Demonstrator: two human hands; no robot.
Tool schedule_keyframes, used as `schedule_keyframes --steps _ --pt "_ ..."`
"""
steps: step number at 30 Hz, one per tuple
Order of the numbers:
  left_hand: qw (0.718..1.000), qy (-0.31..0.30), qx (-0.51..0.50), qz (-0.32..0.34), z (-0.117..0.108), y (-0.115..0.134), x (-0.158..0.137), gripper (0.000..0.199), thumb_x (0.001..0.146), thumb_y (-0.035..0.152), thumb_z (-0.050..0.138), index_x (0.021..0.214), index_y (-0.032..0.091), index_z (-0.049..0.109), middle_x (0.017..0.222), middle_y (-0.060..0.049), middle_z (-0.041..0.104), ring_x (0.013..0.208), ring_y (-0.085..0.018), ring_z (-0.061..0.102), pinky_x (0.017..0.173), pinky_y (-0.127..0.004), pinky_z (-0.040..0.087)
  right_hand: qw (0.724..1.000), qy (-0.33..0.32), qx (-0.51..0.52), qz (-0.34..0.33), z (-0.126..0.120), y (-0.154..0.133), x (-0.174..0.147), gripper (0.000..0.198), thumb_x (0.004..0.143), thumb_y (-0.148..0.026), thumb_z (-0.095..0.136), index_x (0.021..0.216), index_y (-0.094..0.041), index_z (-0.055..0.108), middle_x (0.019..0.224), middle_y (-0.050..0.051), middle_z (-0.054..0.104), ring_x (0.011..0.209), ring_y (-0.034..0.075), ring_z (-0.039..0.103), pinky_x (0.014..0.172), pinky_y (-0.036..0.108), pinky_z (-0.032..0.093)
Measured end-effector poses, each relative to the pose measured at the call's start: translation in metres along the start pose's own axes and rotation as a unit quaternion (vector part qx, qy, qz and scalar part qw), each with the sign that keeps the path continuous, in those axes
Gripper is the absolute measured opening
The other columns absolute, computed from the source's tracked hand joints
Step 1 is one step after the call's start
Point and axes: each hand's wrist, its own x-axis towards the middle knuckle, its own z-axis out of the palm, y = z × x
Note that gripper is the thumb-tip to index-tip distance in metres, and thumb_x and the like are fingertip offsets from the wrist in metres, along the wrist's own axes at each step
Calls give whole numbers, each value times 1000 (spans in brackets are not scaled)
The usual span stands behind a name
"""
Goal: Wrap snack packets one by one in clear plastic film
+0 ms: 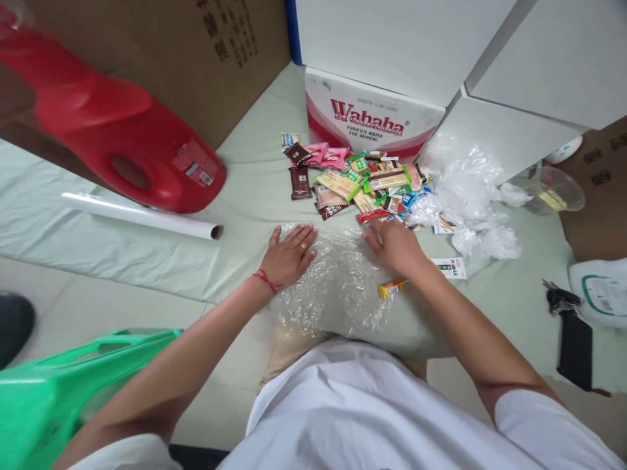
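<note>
A clear plastic film (337, 281) lies spread at the front of the cloth-covered table, wrinkled and hanging over the near edge. My left hand (291, 256) rests flat on its upper left corner, fingers spread. At the film's upper right is my right hand (396, 247), its fingers bent and thumb apart, close to the snack pile; nothing shows in its grasp, though its underside is hidden. Wrapped snack bars and packets (362, 183) are heaped just beyond both hands. One small yellow packet (392, 288) lies beside the film's right side, below my right wrist.
Crumpled clear plastic (470, 189) is bunched right of the snacks, before a Wahaha carton (369, 117). To the left are a white roll (147, 217) and a red jug (132, 137). A black phone-like object (575, 349) lies far right; a green stool (49, 398) stands lower left.
</note>
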Motion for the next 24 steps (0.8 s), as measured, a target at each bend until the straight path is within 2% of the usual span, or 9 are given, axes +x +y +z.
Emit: schedule_keyframes --steps 2,4,7,10,13,16,18,20,24 --pt "1000 -8 -2 20 -1 -6 8 59 110 44 32 165 26 42 172 -11 41 160 -34 39 130 -71 15 998 66 11 -7 -19 -7 43 42 109 -42 47 132 -15 69 125 19 72 121 36 62 101 48 50" --pt "999 -7 -1 35 -2 -9 12 59 110 43 32 165 25 43 172 -12 41 160 -34 40 130 -71 15 993 118 -1 -9 -27 -15 89 49 106 -45 55 140 -11 64 136 23 66 131 40 54 106 52 47" --pt "999 4 -1 43 -2 -10 12 58 110 43 33 164 24 44 171 -12 43 159 -33 41 130 -71 15 993 116 -25 -2 -20 -28 142 62 96 -53 70 135 -5 66 134 26 65 134 43 49 108 54 46" --pt "999 19 -6 44 -2 -10 10 57 110 44 35 162 25 47 169 -12 46 157 -33 44 130 -70 17 996 85 -40 -4 -4 -38 154 61 90 -56 75 123 -4 71 125 25 67 127 41 52 107 52 46" --pt "999 25 -13 45 -2 -9 8 56 110 43 36 160 25 50 167 -13 49 156 -33 45 130 -69 18 995 81 -40 -29 2 -33 135 60 89 -54 76 124 -6 70 123 23 66 122 40 53 104 51 46" --pt "998 29 -19 42 -3 -9 8 55 109 42 37 159 25 51 166 -12 50 156 -33 46 130 -68 19 992 99 -57 -62 -14 0 119 60 88 -51 76 132 -11 68 129 21 61 122 41 50 102 52 45" --pt "998 28 -23 41 -3 -9 8 55 109 41 37 160 26 51 167 -10 50 156 -33 46 130 -68 20 987 125 -82 -55 -33 35 123 65 88 -53 76 138 -13 65 130 21 59 122 41 47 102 53 43" --pt "999 26 -25 41 -2 -9 9 54 109 41 37 160 27 51 167 -10 49 156 -32 46 131 -68 19 986 123 -108 -30 -52 70 137 70 84 -53 79 141 -16 65 130 20 59 120 41 46 98 53 43" --pt "999 18 -26 39 -2 -9 10 54 109 40 36 161 28 50 168 -9 48 156 -32 46 131 -69 17 986 -17 -165 -6 -68 111 164 58 79 -46 85 128 -18 72 118 17 66 111 35 50 94 47 42"
